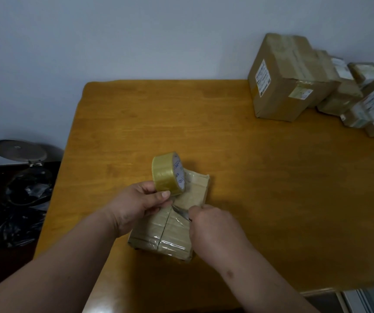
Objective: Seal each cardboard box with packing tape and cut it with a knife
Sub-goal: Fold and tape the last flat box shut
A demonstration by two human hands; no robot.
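Observation:
A small flat cardboard box (pixel 172 231) lies on the wooden table (pixel 260 177) near its front edge, with clear tape across its top. My left hand (pixel 136 204) holds a yellowish roll of packing tape (pixel 168 173) upright just above the box's far half, thumb and fingers pinching the roll's lower rim. A strip of tape runs from the roll down to the box. My right hand (pixel 213 224) grips a knife, and its metal blade (pixel 180 212) lies against the tape strip between the two hands. The knife's handle is hidden in my fist.
Several taped cardboard boxes (pixel 287 80) with white labels stand in a cluster at the table's far right corner. Left of the table, on the dark floor, sit a bin with a raised lid (pixel 19 150) and black plastic bags (pixel 16 222). A pale wall runs behind.

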